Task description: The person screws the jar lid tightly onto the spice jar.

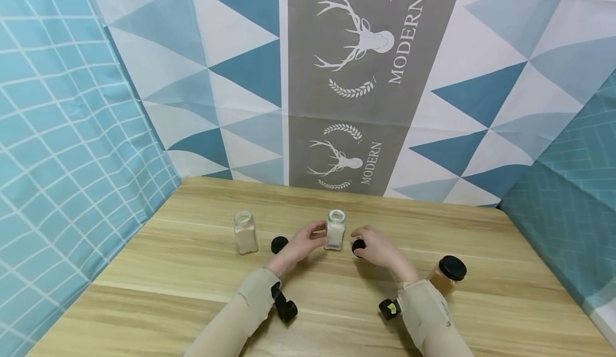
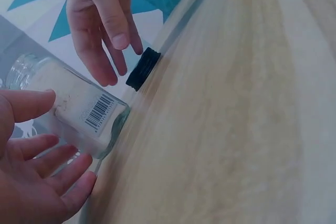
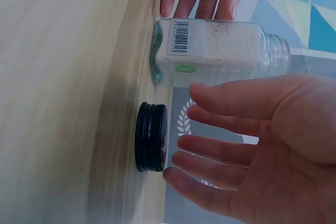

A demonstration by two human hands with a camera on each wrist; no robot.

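Note:
An uncapped square glass jar [image 1: 335,230] of pale powder stands upright, its barcode label [image 2: 98,113] facing me in both wrist views. Beside it on the left is my left hand [image 1: 308,240], fingers spread and thumb apart from them; whether they touch the glass I cannot tell. My right hand [image 1: 377,246] hovers with loosely bent fingers over a black screw lid [image 3: 151,137] lying on the table right of the jar. One of its fingertips comes very close to the lid's edge, and contact is unclear. Nothing is gripped by either hand.
A second uncapped jar [image 1: 246,234] of pale powder stands to the left, with another black lid [image 1: 279,244] between it and my left hand. Near my right forearm is a black-capped jar [image 1: 447,274] with brownish contents. Patterned cloth [image 1: 245,79] hangs behind the wooden table [image 1: 332,314].

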